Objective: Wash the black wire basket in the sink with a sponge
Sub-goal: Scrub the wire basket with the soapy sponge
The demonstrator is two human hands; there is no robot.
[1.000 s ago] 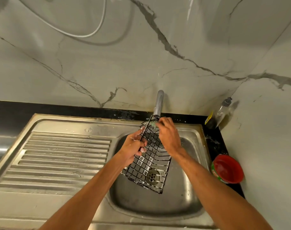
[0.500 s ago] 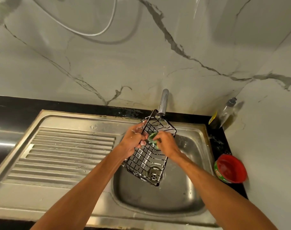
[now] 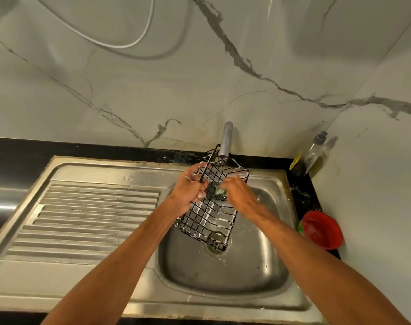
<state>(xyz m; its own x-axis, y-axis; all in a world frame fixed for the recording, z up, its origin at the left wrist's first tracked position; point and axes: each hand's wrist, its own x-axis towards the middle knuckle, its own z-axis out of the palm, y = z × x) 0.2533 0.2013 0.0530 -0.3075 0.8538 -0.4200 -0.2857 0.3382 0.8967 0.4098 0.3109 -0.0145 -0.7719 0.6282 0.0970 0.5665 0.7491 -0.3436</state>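
The black wire basket [image 3: 208, 215] hangs tilted over the steel sink bowl [image 3: 225, 273], its upper end under the tap [image 3: 226, 140]. Soap foam clings to its wires. My left hand [image 3: 191, 186] grips the basket's left rim near the top. My right hand [image 3: 238, 192] presses a green sponge [image 3: 220, 190] against the inside of the basket; most of the sponge is hidden by my fingers. A thin stream of water falls from the tap onto the basket.
A ribbed steel draining board [image 3: 94, 219] lies left of the bowl. On the black counter at the right stand a red tub [image 3: 321, 229] and a dish soap bottle [image 3: 313, 156] in the corner. Marble walls close the back and right.
My right hand with the sponge slid down from the basket's top end to its middle. The basket turned a little, showing more of its inside.
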